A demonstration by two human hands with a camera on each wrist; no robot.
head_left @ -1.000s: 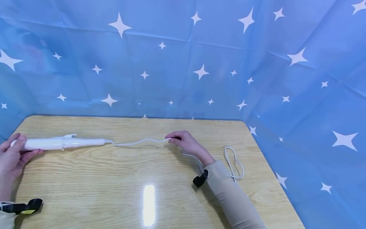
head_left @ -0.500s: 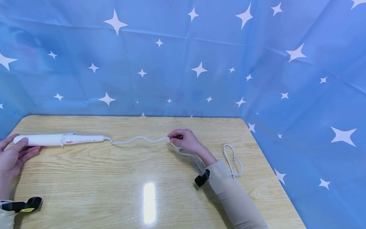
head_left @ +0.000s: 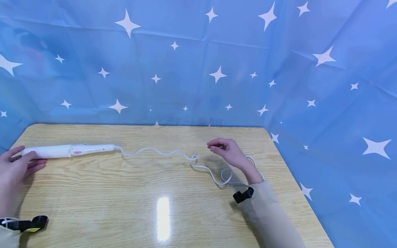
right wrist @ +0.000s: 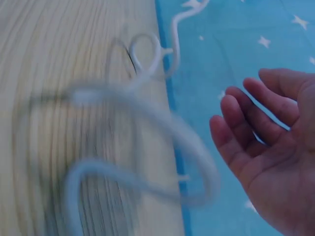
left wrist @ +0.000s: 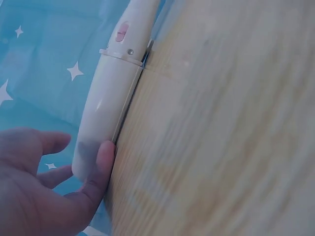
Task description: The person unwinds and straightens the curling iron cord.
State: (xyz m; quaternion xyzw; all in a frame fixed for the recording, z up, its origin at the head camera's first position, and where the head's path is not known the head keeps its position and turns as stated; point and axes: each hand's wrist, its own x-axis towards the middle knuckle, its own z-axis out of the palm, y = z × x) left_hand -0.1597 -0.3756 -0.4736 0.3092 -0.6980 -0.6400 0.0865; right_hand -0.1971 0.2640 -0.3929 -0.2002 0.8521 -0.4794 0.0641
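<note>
Nearest, we see a black wrist camera at left. Beyond it, on the right of the bench, the white cord loops; near its loops hangs the right hand, grip apart and holding nothing. At far left lies the white wand; the left hand touches its left end by thumb, but we cannot tell whether that grip clamps. Farthest hangs a starry blue curtain.

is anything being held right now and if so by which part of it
The left grip holds the white wand by its rounded end, opposite the cord. The right grip holds nothing.
</note>
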